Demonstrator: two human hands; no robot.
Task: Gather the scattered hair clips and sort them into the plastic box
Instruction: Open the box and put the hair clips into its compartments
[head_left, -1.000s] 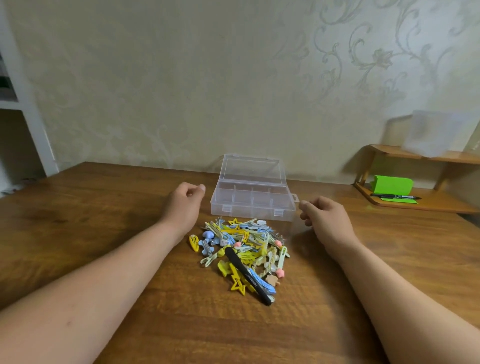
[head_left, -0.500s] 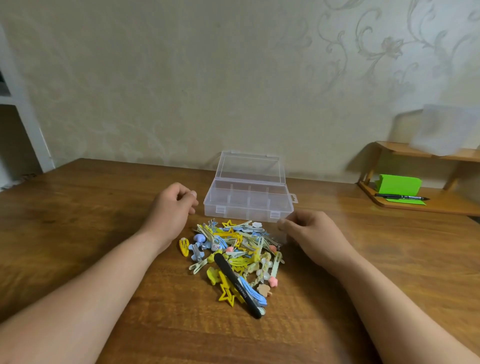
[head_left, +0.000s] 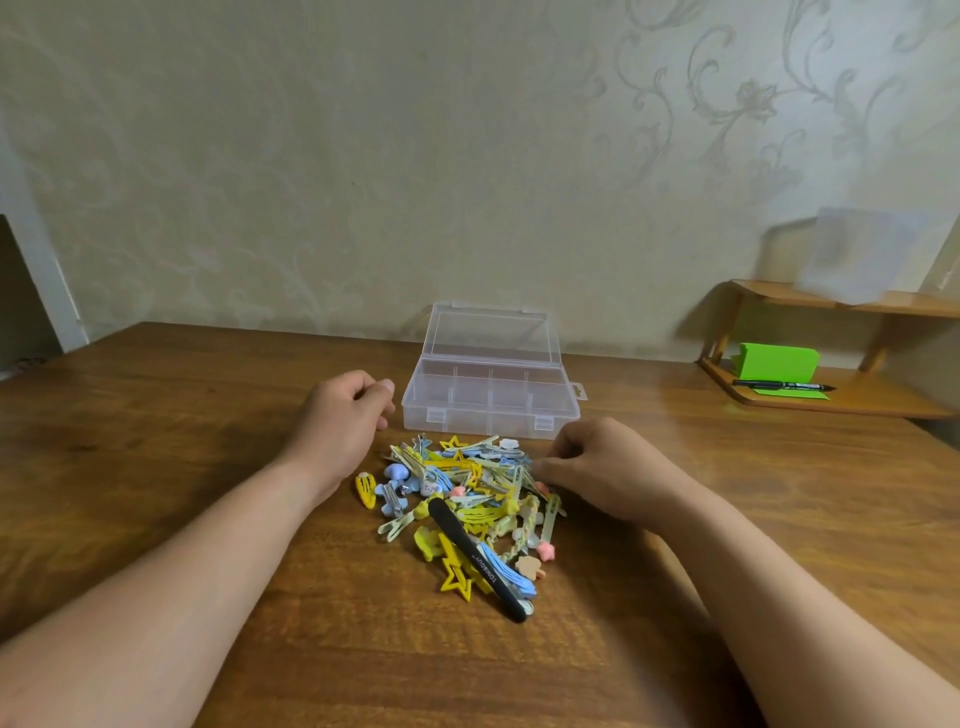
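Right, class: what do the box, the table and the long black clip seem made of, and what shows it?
Box: clear, glossy plastic; its dividers show through the walls. Table: wood or veneer, lightly polished; grain and soft sheen. Long black clip: matte black, plastic or coated metal; unclear which.

A single wide-angle camera, worn on the person's head, gave the only view. It faced forward and down across the counter (head_left: 156, 467) toward the wall (head_left: 363, 156), which filled the upper half of the frame. It sat close. Both arms (head_left: 171, 587) ran in from the lower corners, and the clips (head_left: 467, 499) and box (head_left: 493, 410) lay near mid-frame. The lens reached as far as the shelf (head_left: 831, 405) at the right edge.
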